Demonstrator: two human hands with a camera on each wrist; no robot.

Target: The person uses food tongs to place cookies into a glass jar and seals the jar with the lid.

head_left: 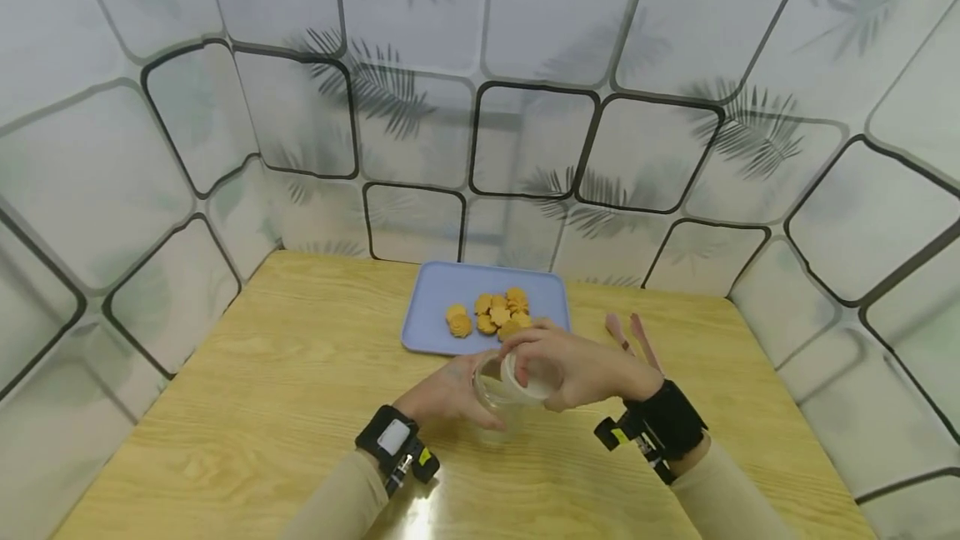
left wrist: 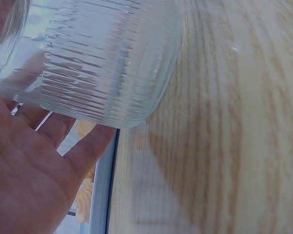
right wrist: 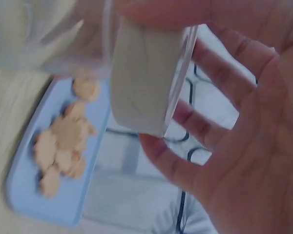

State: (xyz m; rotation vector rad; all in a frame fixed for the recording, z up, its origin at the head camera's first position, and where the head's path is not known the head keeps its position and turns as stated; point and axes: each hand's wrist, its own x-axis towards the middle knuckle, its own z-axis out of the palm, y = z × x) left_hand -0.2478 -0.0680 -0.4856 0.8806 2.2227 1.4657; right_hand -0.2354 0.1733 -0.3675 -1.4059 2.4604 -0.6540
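Note:
My left hand (head_left: 450,394) holds a clear glass jar (left wrist: 102,58) with ribbed sides close over the wooden table, thumb and fingers around its body. At the jar's mouth, my right hand (head_left: 585,365) grips a white round lid (right wrist: 146,78) between thumb and fingers. The lid is tilted on its side, overlapping the rim in the head view. Just beyond both hands lies a blue tray (head_left: 442,290) bearing several golden piped cookies (head_left: 498,315). My right hand covers the tray's near right corner.
A pink two-armed utensil (head_left: 645,340), like tongs, lies right of the tray, partly hidden behind my right wrist. The wooden table (head_left: 300,332) is bounded at the back and sides by a patterned curtain (head_left: 420,223).

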